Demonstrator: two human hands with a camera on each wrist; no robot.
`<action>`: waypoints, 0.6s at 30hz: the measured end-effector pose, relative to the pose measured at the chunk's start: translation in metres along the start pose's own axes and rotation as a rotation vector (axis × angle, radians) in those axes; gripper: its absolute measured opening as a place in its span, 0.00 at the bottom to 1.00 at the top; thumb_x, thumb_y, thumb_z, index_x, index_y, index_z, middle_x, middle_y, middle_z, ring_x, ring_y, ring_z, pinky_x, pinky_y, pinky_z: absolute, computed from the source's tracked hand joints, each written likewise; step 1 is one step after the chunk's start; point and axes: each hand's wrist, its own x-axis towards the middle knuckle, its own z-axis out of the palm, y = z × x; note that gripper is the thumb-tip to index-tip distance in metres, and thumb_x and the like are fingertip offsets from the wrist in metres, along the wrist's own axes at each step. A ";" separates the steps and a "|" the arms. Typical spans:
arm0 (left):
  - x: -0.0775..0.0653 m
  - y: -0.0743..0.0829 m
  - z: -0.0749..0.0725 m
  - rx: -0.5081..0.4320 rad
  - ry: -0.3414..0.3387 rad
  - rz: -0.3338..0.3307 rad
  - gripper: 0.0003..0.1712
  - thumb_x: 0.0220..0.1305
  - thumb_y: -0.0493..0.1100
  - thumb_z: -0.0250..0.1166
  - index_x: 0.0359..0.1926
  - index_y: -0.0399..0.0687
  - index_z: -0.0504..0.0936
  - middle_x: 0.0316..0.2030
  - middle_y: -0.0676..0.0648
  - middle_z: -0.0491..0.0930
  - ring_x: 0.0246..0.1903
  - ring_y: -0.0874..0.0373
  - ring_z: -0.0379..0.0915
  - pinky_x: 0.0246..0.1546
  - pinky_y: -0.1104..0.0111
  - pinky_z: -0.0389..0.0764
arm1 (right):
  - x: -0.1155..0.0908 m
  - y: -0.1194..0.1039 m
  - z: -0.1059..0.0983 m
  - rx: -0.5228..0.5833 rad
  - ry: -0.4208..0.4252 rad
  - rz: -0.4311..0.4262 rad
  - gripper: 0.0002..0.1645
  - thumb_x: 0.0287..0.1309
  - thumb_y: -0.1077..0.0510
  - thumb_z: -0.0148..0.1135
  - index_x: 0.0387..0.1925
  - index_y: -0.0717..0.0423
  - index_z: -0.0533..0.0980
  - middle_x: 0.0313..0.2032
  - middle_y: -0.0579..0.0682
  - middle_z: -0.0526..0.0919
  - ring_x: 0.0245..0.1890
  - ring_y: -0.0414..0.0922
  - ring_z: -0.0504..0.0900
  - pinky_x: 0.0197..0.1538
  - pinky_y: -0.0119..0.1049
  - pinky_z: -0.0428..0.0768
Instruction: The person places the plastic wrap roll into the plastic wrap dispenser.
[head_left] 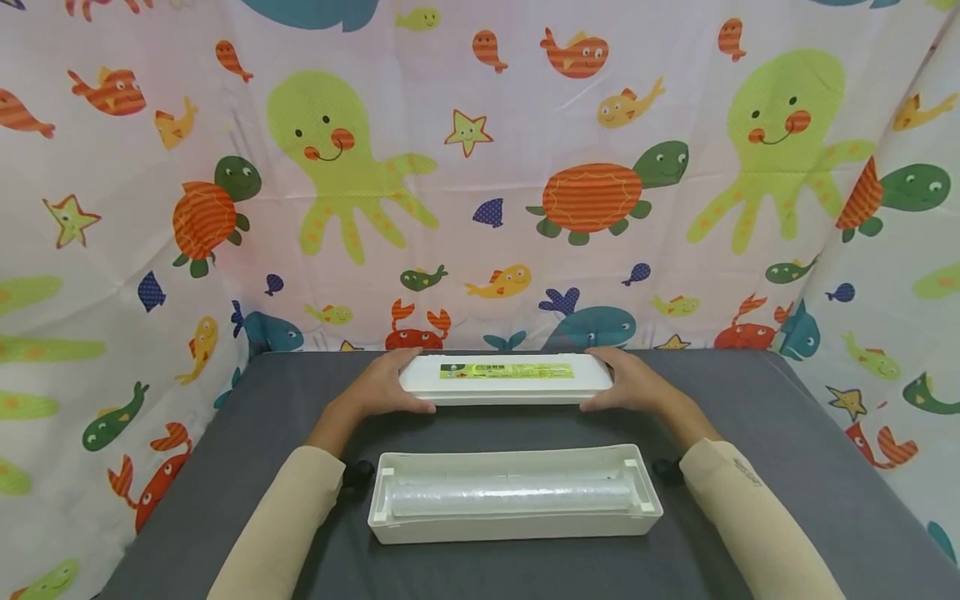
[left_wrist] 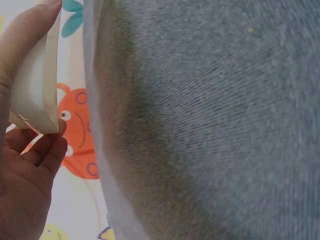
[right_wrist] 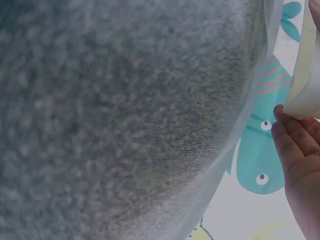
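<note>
Both hands grip a long white lid (head_left: 506,392) with a green and yellow label, one at each end, near the far edge of the table. My left hand (head_left: 386,385) has its thumb on the near side and its fingers round the far side of the left end. My right hand (head_left: 626,382) holds the right end the same way. Closer to me lies the open white box (head_left: 517,528), with a roll of clear film (head_left: 513,497) inside. In the left wrist view the lid (left_wrist: 35,85) sits between thumb and fingers; the right wrist view shows its other end (right_wrist: 306,95).
A dark grey cloth (head_left: 240,467) covers the table. Behind and on both sides hangs a white curtain (head_left: 480,250) printed with sea animals. Black wrist straps or mounts (head_left: 360,475) sit beside the box, at the inner side of each sleeve.
</note>
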 end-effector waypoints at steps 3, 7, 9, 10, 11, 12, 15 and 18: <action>-0.003 0.003 -0.004 0.002 0.002 0.003 0.64 0.36 0.63 0.82 0.73 0.44 0.66 0.67 0.44 0.69 0.60 0.47 0.67 0.61 0.44 0.67 | -0.004 -0.003 -0.003 0.012 0.008 0.006 0.65 0.32 0.40 0.86 0.70 0.63 0.66 0.61 0.60 0.75 0.49 0.53 0.75 0.51 0.52 0.73; -0.009 0.008 -0.008 -0.001 0.015 0.018 0.63 0.36 0.63 0.83 0.73 0.45 0.67 0.66 0.45 0.71 0.57 0.48 0.68 0.58 0.46 0.69 | -0.011 -0.008 -0.008 0.036 0.018 0.010 0.64 0.33 0.41 0.86 0.70 0.61 0.66 0.61 0.59 0.75 0.48 0.53 0.75 0.49 0.52 0.73; -0.012 0.009 -0.010 -0.006 0.026 0.030 0.63 0.36 0.63 0.83 0.72 0.46 0.68 0.64 0.47 0.72 0.56 0.49 0.68 0.56 0.47 0.71 | -0.014 -0.011 -0.010 0.035 0.026 -0.004 0.64 0.33 0.41 0.86 0.70 0.61 0.66 0.61 0.59 0.75 0.49 0.53 0.75 0.50 0.52 0.73; -0.013 0.010 -0.011 -0.007 0.030 0.034 0.63 0.35 0.64 0.82 0.72 0.48 0.68 0.64 0.48 0.72 0.55 0.50 0.69 0.54 0.48 0.72 | -0.015 -0.013 -0.012 0.033 0.028 -0.010 0.64 0.33 0.41 0.86 0.70 0.61 0.66 0.62 0.59 0.75 0.49 0.53 0.75 0.50 0.52 0.73; -0.014 0.011 -0.012 -0.008 0.032 0.038 0.63 0.35 0.65 0.82 0.72 0.48 0.68 0.63 0.49 0.72 0.54 0.51 0.69 0.53 0.49 0.73 | -0.017 -0.014 -0.013 0.028 0.031 -0.017 0.64 0.33 0.40 0.86 0.70 0.61 0.66 0.62 0.59 0.75 0.49 0.53 0.75 0.50 0.52 0.73; -0.015 0.011 -0.013 -0.007 0.032 0.041 0.63 0.35 0.66 0.82 0.72 0.49 0.68 0.62 0.50 0.73 0.53 0.51 0.69 0.52 0.50 0.74 | -0.018 -0.016 -0.015 0.021 0.033 -0.025 0.65 0.33 0.39 0.86 0.70 0.61 0.66 0.62 0.59 0.74 0.49 0.53 0.74 0.50 0.52 0.73; -0.018 0.013 -0.016 -0.003 0.030 0.047 0.64 0.33 0.70 0.81 0.72 0.51 0.69 0.61 0.51 0.73 0.52 0.53 0.69 0.50 0.52 0.75 | -0.021 -0.018 -0.018 0.005 0.035 -0.033 0.65 0.32 0.38 0.86 0.70 0.60 0.66 0.62 0.59 0.75 0.48 0.52 0.74 0.48 0.51 0.73; -0.021 0.015 -0.018 0.013 0.025 0.050 0.65 0.32 0.71 0.80 0.72 0.51 0.69 0.61 0.52 0.73 0.52 0.53 0.69 0.50 0.52 0.75 | -0.024 -0.022 -0.020 -0.003 0.038 -0.037 0.65 0.32 0.38 0.85 0.70 0.60 0.67 0.61 0.59 0.75 0.47 0.52 0.75 0.47 0.49 0.73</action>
